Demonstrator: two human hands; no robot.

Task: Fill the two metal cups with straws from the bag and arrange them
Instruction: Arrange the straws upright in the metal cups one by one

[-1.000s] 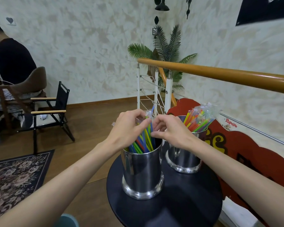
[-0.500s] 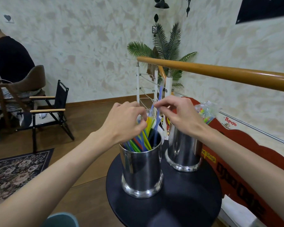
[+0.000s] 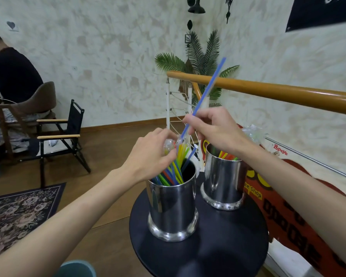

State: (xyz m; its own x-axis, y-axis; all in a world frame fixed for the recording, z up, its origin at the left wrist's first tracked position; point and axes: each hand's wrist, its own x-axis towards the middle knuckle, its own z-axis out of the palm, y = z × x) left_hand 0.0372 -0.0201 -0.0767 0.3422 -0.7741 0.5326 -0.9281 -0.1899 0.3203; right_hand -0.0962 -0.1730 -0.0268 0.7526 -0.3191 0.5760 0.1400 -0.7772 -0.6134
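Note:
Two shiny metal cups stand on a small round black table [image 3: 218,252]. The near cup [image 3: 173,206] holds a clear bag of coloured straws [image 3: 176,166]. My left hand [image 3: 150,156] grips the top of that bag just above the cup. My right hand [image 3: 214,130] pinches a single blue straw [image 3: 206,90], drawn almost fully out of the bag and slanting up to the right. The far cup [image 3: 224,182] holds more straws in a clear bag [image 3: 252,132], partly hidden behind my right wrist.
A wooden handrail [image 3: 278,92] with white posts runs behind the table. A red Popeye sign [image 3: 288,206] leans at the right. A black folding chair [image 3: 62,136], a patterned rug [image 3: 18,212] and a seated person [image 3: 10,76] are at the left.
My right hand has risen and pulled one blue straw up out of the bag in the near cup. My left hand has stayed on the bag's top.

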